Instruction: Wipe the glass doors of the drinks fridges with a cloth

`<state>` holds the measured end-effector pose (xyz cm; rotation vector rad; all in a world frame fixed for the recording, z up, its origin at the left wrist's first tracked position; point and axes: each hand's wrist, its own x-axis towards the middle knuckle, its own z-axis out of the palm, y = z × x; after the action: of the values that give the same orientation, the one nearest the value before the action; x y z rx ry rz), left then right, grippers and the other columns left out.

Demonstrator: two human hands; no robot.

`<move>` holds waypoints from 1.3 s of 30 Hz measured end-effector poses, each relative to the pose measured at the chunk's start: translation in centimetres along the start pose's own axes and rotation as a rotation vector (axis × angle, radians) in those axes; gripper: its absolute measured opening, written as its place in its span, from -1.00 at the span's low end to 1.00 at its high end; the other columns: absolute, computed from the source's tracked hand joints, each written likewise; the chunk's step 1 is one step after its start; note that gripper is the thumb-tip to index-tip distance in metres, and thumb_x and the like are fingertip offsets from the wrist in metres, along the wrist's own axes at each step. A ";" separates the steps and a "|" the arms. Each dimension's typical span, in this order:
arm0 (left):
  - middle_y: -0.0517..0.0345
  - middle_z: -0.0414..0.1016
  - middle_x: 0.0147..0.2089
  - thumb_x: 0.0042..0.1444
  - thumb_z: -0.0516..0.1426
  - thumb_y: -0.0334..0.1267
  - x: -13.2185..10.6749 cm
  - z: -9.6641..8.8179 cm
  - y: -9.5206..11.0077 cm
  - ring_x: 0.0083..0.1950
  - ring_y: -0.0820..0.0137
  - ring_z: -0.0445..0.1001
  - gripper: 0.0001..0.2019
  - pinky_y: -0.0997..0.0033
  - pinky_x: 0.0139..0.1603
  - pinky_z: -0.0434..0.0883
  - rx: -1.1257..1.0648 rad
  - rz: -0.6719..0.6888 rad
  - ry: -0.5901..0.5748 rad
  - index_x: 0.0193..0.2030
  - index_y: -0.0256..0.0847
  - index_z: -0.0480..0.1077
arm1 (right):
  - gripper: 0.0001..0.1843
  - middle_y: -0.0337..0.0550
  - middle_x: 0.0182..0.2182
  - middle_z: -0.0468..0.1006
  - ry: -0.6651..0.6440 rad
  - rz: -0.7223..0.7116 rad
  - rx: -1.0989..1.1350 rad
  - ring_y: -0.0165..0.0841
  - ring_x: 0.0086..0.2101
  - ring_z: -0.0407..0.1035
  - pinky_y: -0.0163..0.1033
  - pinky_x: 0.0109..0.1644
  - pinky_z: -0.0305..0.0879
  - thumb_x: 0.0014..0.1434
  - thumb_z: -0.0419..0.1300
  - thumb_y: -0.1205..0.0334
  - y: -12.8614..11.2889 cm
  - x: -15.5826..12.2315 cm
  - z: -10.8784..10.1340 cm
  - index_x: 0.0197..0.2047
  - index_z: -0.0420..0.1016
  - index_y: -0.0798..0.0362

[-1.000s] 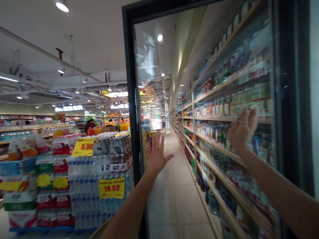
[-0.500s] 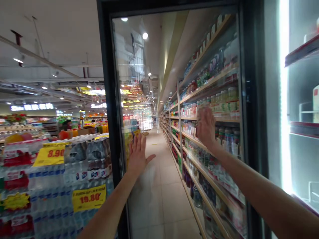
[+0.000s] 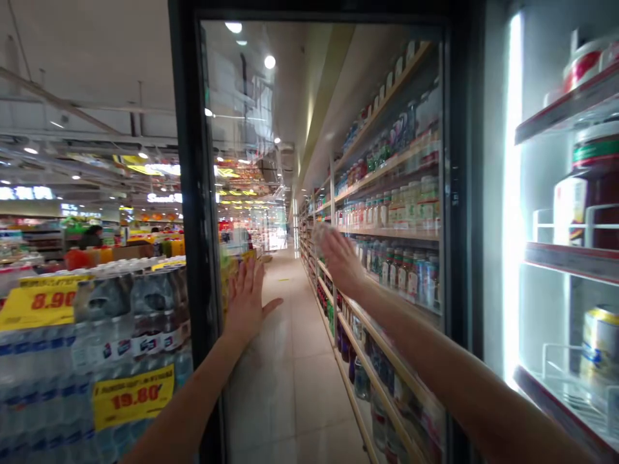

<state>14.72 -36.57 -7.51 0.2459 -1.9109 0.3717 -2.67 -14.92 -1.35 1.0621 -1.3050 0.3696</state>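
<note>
A glass door (image 3: 271,399) in a black frame stands swung out in front of me. My left hand (image 3: 245,299) lies flat on the glass near its left edge, fingers spread and thumb out to the right, holding nothing. Near the middle of the pane, my right hand (image 3: 341,261) presses a pale cloth (image 3: 325,233) against the glass under its fingertips. The cloth is blurred and mostly covered by the fingers. Bottle shelves (image 3: 387,232) and a tiled aisle show in and through the pane.
At right is a lit cooler interior with a bright light strip (image 3: 513,193), shelves (image 3: 570,261), a dark bottle (image 3: 599,187) and a can (image 3: 602,345). Stacked packs of bottled water (image 3: 39,386) with yellow price signs (image 3: 133,396) stand at left. A person (image 3: 91,237) is far behind.
My right hand has swept left across the glass with the cloth, from the right part to the middle. My left hand stays on the pane. The view has turned right, showing more cooler shelves.
</note>
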 end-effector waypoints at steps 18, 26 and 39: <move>-0.24 -0.16 0.41 0.12 -0.06 0.23 -0.2 -0.7 0.2 0.43 0.03 -0.26 -0.15 -0.17 0.33 -0.09 -0.024 -0.016 -0.027 0.38 -0.32 -0.14 | -0.43 -0.40 0.25 0.22 -0.021 -0.186 0.106 -0.48 0.30 -0.11 -0.16 0.37 -0.12 0.23 -0.04 0.38 -6.5 -0.2 1.3 0.27 0.13 -0.23; -0.25 -0.18 0.41 0.14 -0.10 0.23 -0.3 -0.4 0.2 0.43 0.02 -0.27 -0.17 -0.18 0.32 -0.11 -0.044 0.003 0.020 0.39 -0.32 -0.17 | -0.42 0.03 0.30 0.08 0.231 0.560 -0.072 -0.18 0.33 -0.20 0.16 0.31 -0.08 0.23 -0.12 0.36 2.2 -1.4 -1.5 0.33 0.06 0.06; -0.23 -0.15 0.41 0.19 -0.13 0.17 -0.7 -0.4 1.2 0.43 0.02 -0.21 -0.26 -0.18 0.33 -0.12 -0.085 -0.041 0.047 0.37 -0.29 -0.07 | -0.40 0.05 0.31 0.04 0.190 0.650 -0.059 -0.08 0.32 -0.20 0.27 0.27 -0.08 0.23 -0.14 0.31 2.7 -7.4 -2.5 0.34 0.03 0.02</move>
<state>14.90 -35.35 -8.21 0.2185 -1.8681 0.2658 -5.35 -9.15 -6.67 0.5125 -1.4539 0.8885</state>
